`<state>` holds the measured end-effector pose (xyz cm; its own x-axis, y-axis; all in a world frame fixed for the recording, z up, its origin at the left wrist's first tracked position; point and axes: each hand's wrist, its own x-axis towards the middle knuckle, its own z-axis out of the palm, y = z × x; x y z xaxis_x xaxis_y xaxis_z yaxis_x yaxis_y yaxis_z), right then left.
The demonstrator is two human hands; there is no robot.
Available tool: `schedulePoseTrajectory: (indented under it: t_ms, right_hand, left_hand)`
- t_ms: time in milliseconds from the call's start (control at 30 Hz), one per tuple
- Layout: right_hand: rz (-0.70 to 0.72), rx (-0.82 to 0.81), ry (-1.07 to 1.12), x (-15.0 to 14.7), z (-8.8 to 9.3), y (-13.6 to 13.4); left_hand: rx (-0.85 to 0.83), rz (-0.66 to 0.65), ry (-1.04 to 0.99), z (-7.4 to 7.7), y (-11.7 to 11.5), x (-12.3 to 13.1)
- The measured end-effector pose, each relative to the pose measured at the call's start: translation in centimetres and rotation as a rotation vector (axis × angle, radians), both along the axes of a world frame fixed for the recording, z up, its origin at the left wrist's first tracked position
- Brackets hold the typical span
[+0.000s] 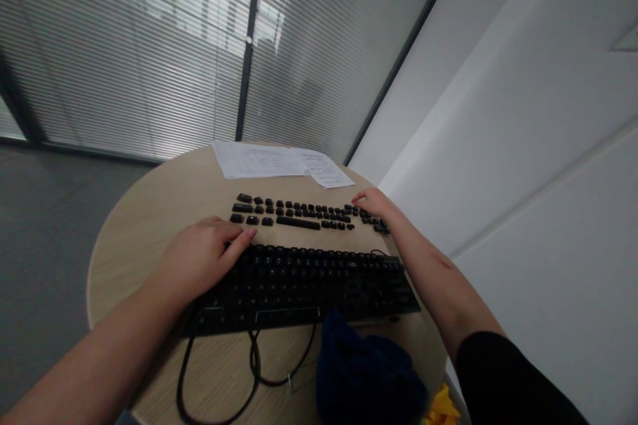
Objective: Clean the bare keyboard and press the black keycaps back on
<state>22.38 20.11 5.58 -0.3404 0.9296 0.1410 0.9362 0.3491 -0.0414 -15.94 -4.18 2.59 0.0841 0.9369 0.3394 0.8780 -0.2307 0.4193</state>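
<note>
A black keyboard (299, 285) lies across the round table, its keycaps taken off over much of it. My left hand (204, 255) rests at the keyboard's upper left corner, thumb stretched to the right; its other fingertips are partly hidden. Beyond the keyboard, loose black keycaps (299, 214) are set out in rows, with a long space bar (298, 222) in the nearest row. My right hand (371, 200) is at the right part of these rows, fingers extended and apart over the small keycaps. Whether it touches one is too small to tell.
Printed sheets of paper (264, 161) lie at the far edge of the wooden table (134, 232). A black cable (256, 372) loops in front of the keyboard, near a dark blue cloth (363, 372). Something yellow (442, 406) shows at lower right. A white wall (548, 179) stands close on the right.
</note>
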Motion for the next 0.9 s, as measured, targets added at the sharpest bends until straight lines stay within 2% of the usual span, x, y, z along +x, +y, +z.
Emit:
schedulePoseTrajectory:
  t_ms: [167,333,467,600,733,833,900]
  right_hand:
    - [0.033,-0.112,-0.051,-0.3,-0.8,2.1]
    - [0.077,-0.162,-0.016,-0.6,-1.7,3.0]
    - [0.094,-0.102,0.046,-0.9,-1.8,3.1]
    - [0.108,0.003,0.114,-0.9,-0.5,2.4]
    - [0.128,0.158,0.299,0.4,1.1,-0.4]
    - [0.183,0.228,0.51,2.2,1.5,-4.7]
    - [0.221,0.241,0.632,3.5,1.1,-8.3]
  left_hand:
    - [-0.049,-0.01,-0.002,-0.1,0.2,-0.1]
    - [-0.079,-0.02,0.014,-0.3,0.5,-0.1]
    - [-0.077,0.015,0.009,-0.4,0.5,-0.1]
    - [-0.087,0.005,-0.027,-0.4,0.5,-0.2]
    - [-0.107,0.009,-0.007,-0.1,0.6,0.0]
    - [-0.102,0.013,0.011,-0.1,0.5,0.1]
    - [-0.053,0.015,-0.003,-0.1,0.4,0.1]
